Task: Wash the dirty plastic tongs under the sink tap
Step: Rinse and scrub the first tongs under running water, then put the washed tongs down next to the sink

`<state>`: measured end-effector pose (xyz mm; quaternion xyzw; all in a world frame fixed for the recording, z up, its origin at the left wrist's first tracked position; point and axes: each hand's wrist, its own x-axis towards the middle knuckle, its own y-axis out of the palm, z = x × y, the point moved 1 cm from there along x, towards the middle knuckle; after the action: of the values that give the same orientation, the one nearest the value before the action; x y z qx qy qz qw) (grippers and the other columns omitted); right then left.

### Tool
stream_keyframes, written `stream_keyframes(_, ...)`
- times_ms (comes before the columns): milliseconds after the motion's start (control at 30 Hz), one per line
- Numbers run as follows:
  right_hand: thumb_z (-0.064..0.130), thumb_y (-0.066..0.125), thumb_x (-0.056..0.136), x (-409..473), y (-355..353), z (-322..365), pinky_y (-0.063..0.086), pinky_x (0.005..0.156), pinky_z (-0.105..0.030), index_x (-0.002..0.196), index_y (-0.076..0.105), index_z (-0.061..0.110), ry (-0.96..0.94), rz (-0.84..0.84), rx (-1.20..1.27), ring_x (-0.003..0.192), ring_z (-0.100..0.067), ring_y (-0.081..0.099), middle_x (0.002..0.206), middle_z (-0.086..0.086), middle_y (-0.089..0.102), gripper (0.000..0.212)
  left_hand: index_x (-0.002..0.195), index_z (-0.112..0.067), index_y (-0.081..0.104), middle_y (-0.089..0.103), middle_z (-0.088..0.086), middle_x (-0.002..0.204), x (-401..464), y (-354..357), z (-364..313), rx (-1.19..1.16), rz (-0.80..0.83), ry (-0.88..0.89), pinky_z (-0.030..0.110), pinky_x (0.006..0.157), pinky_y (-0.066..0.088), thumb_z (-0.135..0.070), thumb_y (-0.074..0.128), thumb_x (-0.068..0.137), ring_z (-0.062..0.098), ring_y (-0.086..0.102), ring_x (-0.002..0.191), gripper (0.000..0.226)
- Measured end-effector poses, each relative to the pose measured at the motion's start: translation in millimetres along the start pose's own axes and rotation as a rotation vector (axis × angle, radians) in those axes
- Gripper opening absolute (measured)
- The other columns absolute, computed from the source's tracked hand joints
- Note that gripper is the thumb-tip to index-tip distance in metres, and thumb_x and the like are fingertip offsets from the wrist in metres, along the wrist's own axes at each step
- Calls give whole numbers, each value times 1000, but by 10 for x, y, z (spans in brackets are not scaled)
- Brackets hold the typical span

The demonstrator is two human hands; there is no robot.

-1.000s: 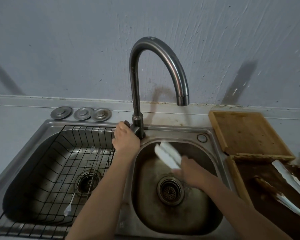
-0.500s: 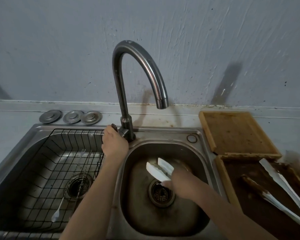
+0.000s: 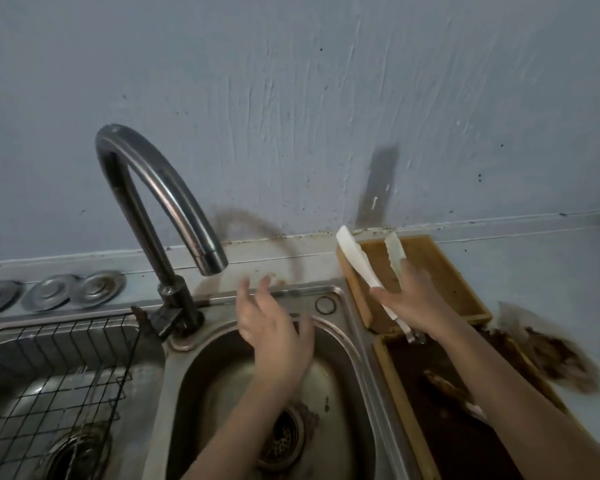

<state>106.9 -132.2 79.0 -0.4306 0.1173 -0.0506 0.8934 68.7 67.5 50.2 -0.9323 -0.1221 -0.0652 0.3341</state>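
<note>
My right hand grips white plastic tongs over the wooden tray to the right of the sink. The two tong arms are spread and point up and back toward the wall. My left hand hovers above the right sink basin with its fingers apart and nothing in it. The curved metal tap stands to the left of that hand, and no water is visible at its spout.
A wire rack fills the left basin. Three metal drain covers lie on the counter behind it. A second wooden tray smeared dark brown sits at the right, with a dirty utensil on it. The drain is under my left forearm.
My right hand lifted the tongs out of the right basin and carried them right, over the wooden tray. My left hand left the tap handle and moved over the right basin.
</note>
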Motion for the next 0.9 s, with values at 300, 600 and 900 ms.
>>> stream_keyframes(300, 31, 76, 73, 384, 45, -573, 51, 81, -35, 130, 34, 10, 37, -261, -182, 104, -30, 61, 121, -17, 60, 74, 139, -17, 39, 37, 4, 149, 303, 912, -281, 526, 701, 523, 49, 113, 23, -10, 46, 90, 29, 25, 139, 50)
stream_keyframes(600, 39, 63, 82, 486, 184, -680, 49, 77, -31, 128, 40, 10, 30, -203, -246, 100, -23, 60, 117, -11, 60, 58, 150, -15, 16, 9, 2, 160, 225, 973, -224, 700, 844, 566, 55, 115, 18, -7, 50, 87, 35, 12, 144, 72)
stream_keyframes(900, 20, 55, 89, -215, -224, -708, 29, 106, -39, 121, 53, 11, -247, -513, -218, 130, -26, 41, 146, -12, 38, 33, 145, -20, 28, 32, 2, 152, -136, 747, -249, 626, 712, 686, 50, 117, 12, -11, 53, 88, 27, 16, 144, 63)
